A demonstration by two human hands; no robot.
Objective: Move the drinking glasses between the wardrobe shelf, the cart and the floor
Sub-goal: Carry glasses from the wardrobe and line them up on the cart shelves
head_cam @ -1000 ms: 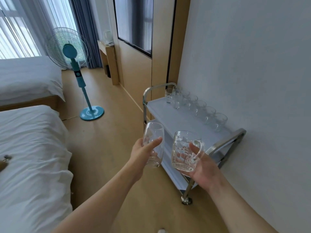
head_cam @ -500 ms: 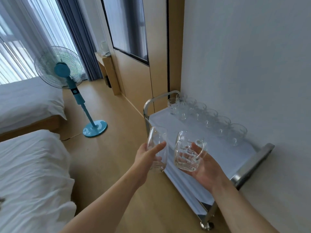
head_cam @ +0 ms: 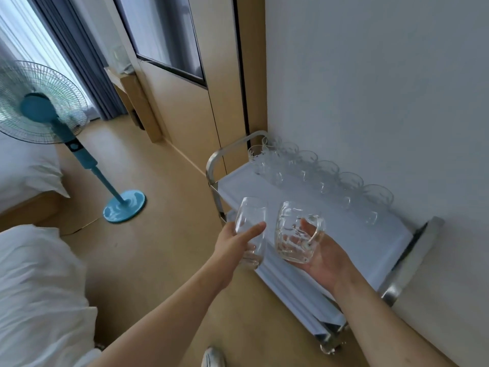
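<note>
My left hand (head_cam: 232, 247) grips a clear stemless glass (head_cam: 250, 229), thumb across its side. My right hand (head_cam: 325, 258) holds a clear handled mug (head_cam: 296, 238), fingers through the handle. Both hover over the near left edge of the white top shelf of a steel-framed cart (head_cam: 370, 250) against the wall. Several glass mugs (head_cam: 328, 178) stand in a row along the cart's wall side, and a tumbler (head_cam: 256, 160) sits at the far corner.
A teal standing fan (head_cam: 45, 107) is on the wooden floor to the left. White beds (head_cam: 37, 292) fill the left side. A wooden panel wall with a dark screen (head_cam: 164, 35) lies beyond the cart. My shoe (head_cam: 213, 357) shows at the bottom.
I have come nearer to the cart, which now fills more of the view. Both hands keep their glasses, held side by side as before.
</note>
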